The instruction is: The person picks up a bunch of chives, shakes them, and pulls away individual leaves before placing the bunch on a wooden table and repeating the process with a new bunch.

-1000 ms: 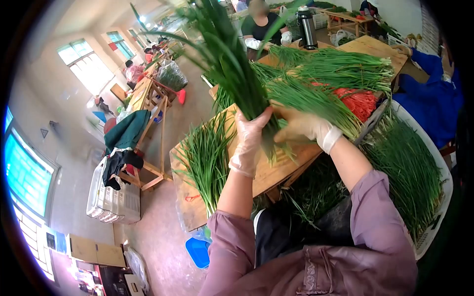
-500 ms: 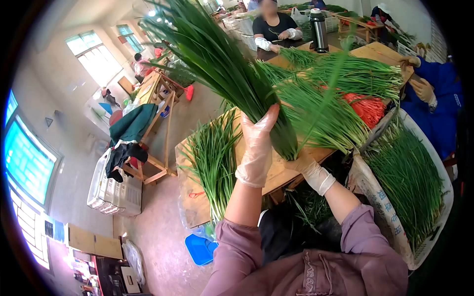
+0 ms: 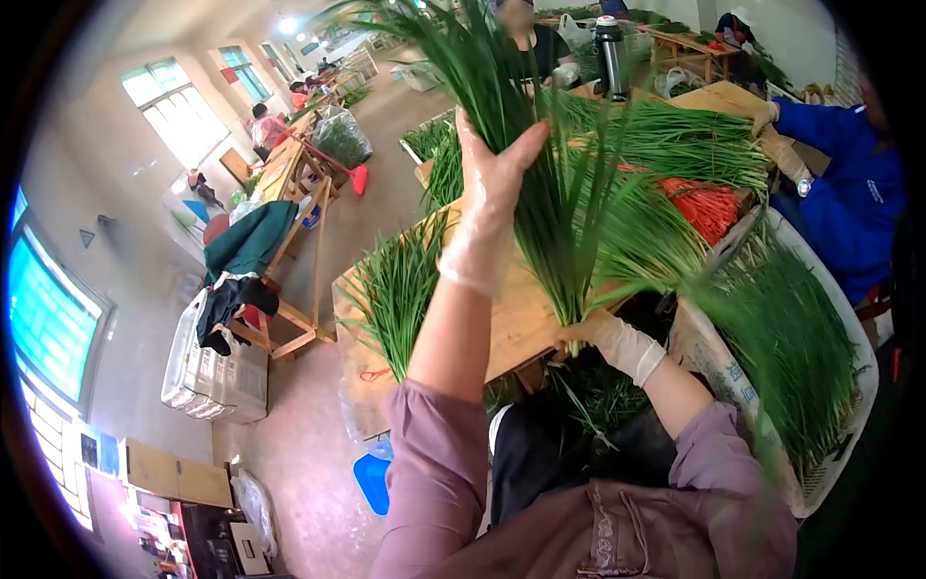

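Note:
A tall bunch of green leafy stalks (image 3: 550, 217) stands upright over the wooden table (image 3: 502, 333). My gloved left hand (image 3: 497, 174) is against its upper part, thumb and fingers spread apart, with leaves between them. Low on the bunch, my gloved right hand (image 3: 603, 340) is closed round the pale stem ends. A smaller pile of stalks (image 3: 397, 299) lies on the table to the left, near a red band (image 3: 374, 374). More stalks (image 3: 646, 232) are heaped to the right, beside a bundle of red bands (image 3: 702, 207).
A white basket (image 3: 873, 372) of stalks stands at my right. A co-worker in blue (image 3: 839, 183) works at the right edge; another person (image 3: 550, 48) sits across the table near a thermos (image 3: 611, 58). A blue container (image 3: 370, 482) is on the floor.
My left hand has opened from its grip and moved up and left in view. The bunch's leaves have spread looser, and its stem ends now show at my right hand.

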Demonstrator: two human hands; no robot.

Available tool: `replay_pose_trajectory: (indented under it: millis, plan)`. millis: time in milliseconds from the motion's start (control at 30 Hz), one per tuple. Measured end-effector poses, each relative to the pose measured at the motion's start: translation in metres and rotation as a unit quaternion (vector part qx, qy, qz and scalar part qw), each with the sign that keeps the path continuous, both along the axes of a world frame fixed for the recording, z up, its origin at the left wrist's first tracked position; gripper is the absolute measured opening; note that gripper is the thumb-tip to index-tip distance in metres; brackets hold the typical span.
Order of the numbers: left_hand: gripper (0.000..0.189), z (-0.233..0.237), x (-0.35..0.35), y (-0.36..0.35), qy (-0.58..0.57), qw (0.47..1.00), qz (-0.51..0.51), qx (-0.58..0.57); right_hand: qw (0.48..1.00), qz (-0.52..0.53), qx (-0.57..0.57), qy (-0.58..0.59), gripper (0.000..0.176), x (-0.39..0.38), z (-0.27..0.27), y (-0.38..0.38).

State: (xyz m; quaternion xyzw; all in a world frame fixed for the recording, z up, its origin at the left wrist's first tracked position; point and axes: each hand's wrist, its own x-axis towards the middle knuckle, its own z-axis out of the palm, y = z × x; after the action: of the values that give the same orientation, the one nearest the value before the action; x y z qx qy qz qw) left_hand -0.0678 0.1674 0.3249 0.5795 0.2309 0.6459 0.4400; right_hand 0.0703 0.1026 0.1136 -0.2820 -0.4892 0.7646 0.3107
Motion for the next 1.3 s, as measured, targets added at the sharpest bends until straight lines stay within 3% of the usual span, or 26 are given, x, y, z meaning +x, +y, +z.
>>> replay_pose_trajectory:
  millis: [67, 100, 200, 267, 333, 400, 467, 533, 600, 633, 667, 733, 767, 833, 867, 933, 967, 1000, 1067, 1133, 1200, 1267, 1300]
  plan:
    - [0.089, -0.007, -0.009, 0.001, 0.129, 0.962, 0.196, -0.142, 0.988, 0.020, -0.126, 0.085, 0.028, 0.006, 0.000, -0.018]
    - [0.101, -0.027, -0.020, 0.015, 0.124, 0.960, 0.200, -0.151, 0.978, 0.014, -0.183, 0.102, 0.029, 0.009, -0.012, -0.023]
    - [0.076, -0.076, -0.039, 0.005, 0.109, 0.948, 0.271, -0.128, 0.945, 0.021, -0.288, 0.155, 0.032, 0.016, -0.041, -0.020]
    - [0.060, -0.106, -0.059, -0.020, 0.194, 0.948, 0.161, -0.195, 0.921, 0.039, -0.338, 0.190, 0.034, 0.020, -0.048, -0.026]
    - [0.047, -0.145, -0.074, -0.061, 0.232, 0.948, -0.029, -0.216, 0.939, 0.044, -0.279, 0.198, 0.038, 0.023, -0.045, -0.032]
    - [0.051, -0.188, -0.071, -0.099, 0.393, 0.862, 0.040, -0.318, 0.937, 0.068, -0.269, 0.211, 0.039, 0.023, -0.040, -0.039]
    - [0.069, -0.225, -0.048, -0.124, 0.280, 0.882, -0.036, -0.378, 0.952, 0.043, -0.224, 0.204, 0.040, 0.021, -0.044, -0.053]
    - [0.081, -0.218, -0.027, -0.142, 0.359, 0.876, 0.004, -0.322, 0.948, 0.031, -0.256, 0.187, 0.041, 0.013, -0.063, -0.058]
    - [0.093, -0.218, -0.008, -0.149, 0.320, 0.881, 0.016, -0.349, 0.950, -0.018, -0.264, 0.164, 0.042, 0.001, -0.055, -0.069]
    - [0.104, -0.190, 0.000, -0.154, 0.355, 0.873, 0.052, -0.330, 0.970, -0.032, -0.221, 0.100, 0.046, -0.001, -0.051, -0.074]
    - [0.110, -0.196, 0.008, -0.152, 0.375, 0.873, 0.107, -0.293, 0.979, -0.137, -0.130, 0.072, 0.046, -0.015, -0.092, -0.076]
    - [0.113, -0.200, 0.013, -0.144, 0.354, 0.868, 0.146, -0.315, 0.963, -0.175, -0.174, -0.112, 0.057, -0.031, -0.033, -0.087]
    - [0.113, -0.200, 0.011, -0.137, 0.344, 0.871, 0.150, -0.315, 0.966, -0.156, -0.173, -0.114, 0.057, -0.034, -0.016, -0.093]
    - [0.113, -0.191, 0.002, -0.126, 0.302, 0.899, 0.174, -0.265, 0.974, -0.100, -0.078, -0.186, 0.074, -0.043, 0.003, -0.102]
    - [0.113, -0.183, -0.006, -0.123, 0.298, 0.896, 0.187, -0.271, 0.976, -0.085, -0.077, -0.188, 0.074, -0.049, -0.004, -0.101]
    - [0.111, -0.166, -0.019, -0.116, 0.272, 0.912, 0.224, -0.211, 0.920, -0.128, 0.214, -0.303, 0.075, -0.055, -0.019, -0.100]
    - [0.111, -0.160, -0.029, -0.113, 0.270, 0.910, 0.232, -0.215, 0.896, -0.144, 0.268, -0.323, 0.074, -0.061, -0.015, -0.096]
    - [0.110, -0.153, -0.041, -0.110, 0.188, 0.944, 0.197, -0.188, 0.878, -0.134, 0.273, -0.370, 0.074, -0.072, 0.015, -0.097]
    - [0.110, -0.118, -0.063, -0.119, 0.075, 0.968, 0.166, -0.170, 0.881, -0.122, 0.292, -0.352, 0.070, -0.093, 0.037, -0.091]
    - [0.109, -0.108, -0.093, -0.114, 0.100, 0.968, 0.209, -0.101, 0.877, -0.120, 0.358, -0.297, 0.070, -0.119, 0.044, -0.087]
    - [0.109, -0.080, -0.115, -0.122, 0.021, 0.975, 0.177, -0.129, 0.856, -0.138, 0.465, -0.182, 0.068, -0.151, 0.054, -0.076]
    - [0.106, -0.081, -0.143, -0.113, 0.123, 0.952, 0.269, -0.073, 0.941, -0.070, 0.331, 0.001, 0.065, -0.190, 0.029, -0.066]
    - [0.104, -0.083, -0.155, -0.109, 0.181, 0.933, 0.299, -0.089, 0.987, -0.039, 0.154, 0.008, 0.050, -0.194, 0.048, -0.080]
